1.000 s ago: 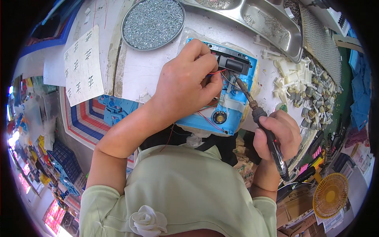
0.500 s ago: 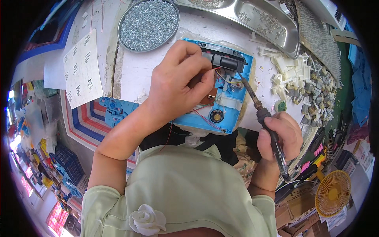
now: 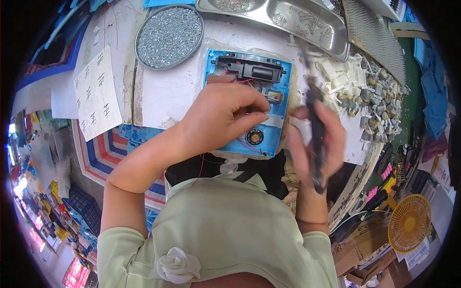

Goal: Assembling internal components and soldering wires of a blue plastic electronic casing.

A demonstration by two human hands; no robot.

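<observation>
Resting on the open blue plastic housing (image 3: 249,108), the left hand (image 3: 218,120) has its fingers curled together, and the fingertips seem to pinch something very small near the thin red wires (image 3: 242,81); what it is I cannot tell. The right hand (image 3: 314,144) is closed around a dark pen-shaped screwdriver (image 3: 314,129), raised and blurred, just beside the right side of the housing. I judge that a wire could be pulled loose if the left hand drags over it, and the raised tool tip could slip onto the small round black speaker (image 3: 254,137). The housing lies on the white table (image 3: 163,91) near its front edge, partly under the left hand. A round metal dish of small screws (image 3: 169,36) stands toward the far left, and a heap of white plastic parts (image 3: 357,86) is by the right edge.
</observation>
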